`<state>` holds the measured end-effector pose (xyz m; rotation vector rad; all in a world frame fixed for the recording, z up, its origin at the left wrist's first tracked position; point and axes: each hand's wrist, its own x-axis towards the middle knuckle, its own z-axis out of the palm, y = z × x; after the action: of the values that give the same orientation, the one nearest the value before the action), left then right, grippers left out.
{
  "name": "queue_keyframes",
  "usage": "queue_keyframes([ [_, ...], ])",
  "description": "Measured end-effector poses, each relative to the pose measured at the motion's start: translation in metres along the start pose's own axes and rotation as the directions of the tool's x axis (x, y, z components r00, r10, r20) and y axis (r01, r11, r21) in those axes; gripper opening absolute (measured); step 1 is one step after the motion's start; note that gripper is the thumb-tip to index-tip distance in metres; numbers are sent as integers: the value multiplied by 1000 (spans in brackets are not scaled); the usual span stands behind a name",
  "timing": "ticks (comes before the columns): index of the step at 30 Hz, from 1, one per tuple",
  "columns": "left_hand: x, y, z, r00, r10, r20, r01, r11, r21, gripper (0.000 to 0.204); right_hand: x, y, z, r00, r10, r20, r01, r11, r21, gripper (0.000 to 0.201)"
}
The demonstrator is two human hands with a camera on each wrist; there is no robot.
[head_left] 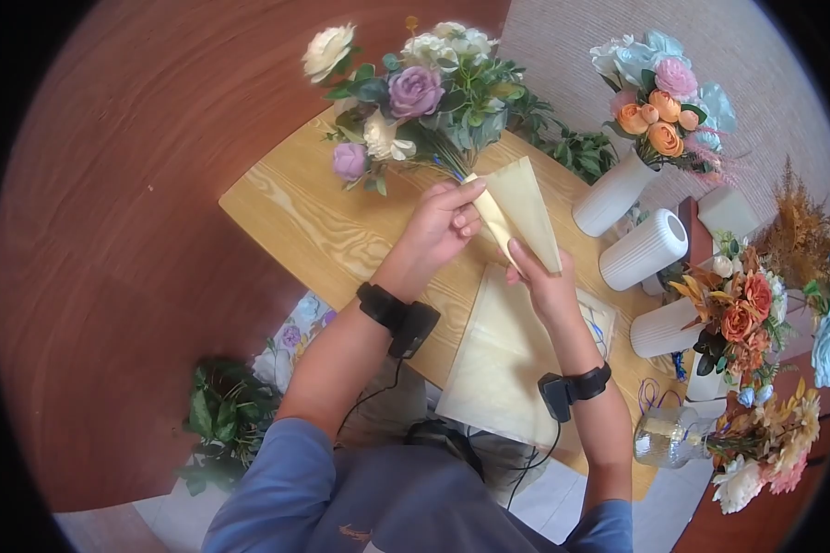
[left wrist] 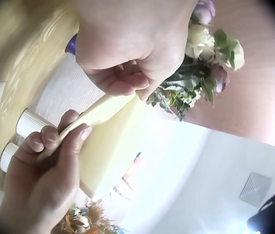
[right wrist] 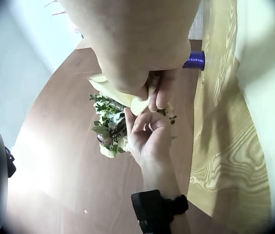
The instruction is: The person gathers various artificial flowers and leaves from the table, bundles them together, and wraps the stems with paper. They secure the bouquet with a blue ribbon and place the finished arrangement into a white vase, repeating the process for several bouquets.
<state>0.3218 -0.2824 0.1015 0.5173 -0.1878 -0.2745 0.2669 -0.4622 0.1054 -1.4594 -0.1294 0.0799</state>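
Observation:
A sheet of cream wrapping paper is folded around the stems of a bouquet with lilac and white flowers and green leaves. My left hand pinches the paper at its upper end, just below where the stems show. Lower down, my right hand grips the rolled edge, thumb on top and fingers beneath. A loose flap of the paper stands out past the right thumb. In the left wrist view, the paper stretches between both hands. The wrapped stem ends are hidden inside it.
More cream paper sheets lie on the wooden table near my body. White ribbed vases and flower arrangements line the right side. A glass vase lies at the near right. A purple ribbon spool shows beyond my right hand.

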Motion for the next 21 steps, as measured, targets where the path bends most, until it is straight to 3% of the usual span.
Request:
queue_keyframes([
  [4,0,1,-9,988,-75,132,82,996,-47,7,-1,-3,-5,992,110,58,-114,989,89,18],
  [6,2,-2,-11,991,-67,116,72,996,-45,6,-3,-6,-6,974,215,73,-225,954,197,19],
  [15,-3,-2,-11,988,-90,126,99,993,-63,7,-1,5,-17,935,331,123,-351,829,436,22],
  [19,-2,-4,-7,998,-59,18,58,996,65,7,-4,-2,-16,931,336,141,-363,831,422,23],
  [21,-1,-4,-8,999,-48,0,48,995,85,7,-7,-14,-9,974,219,57,-225,964,141,30],
])
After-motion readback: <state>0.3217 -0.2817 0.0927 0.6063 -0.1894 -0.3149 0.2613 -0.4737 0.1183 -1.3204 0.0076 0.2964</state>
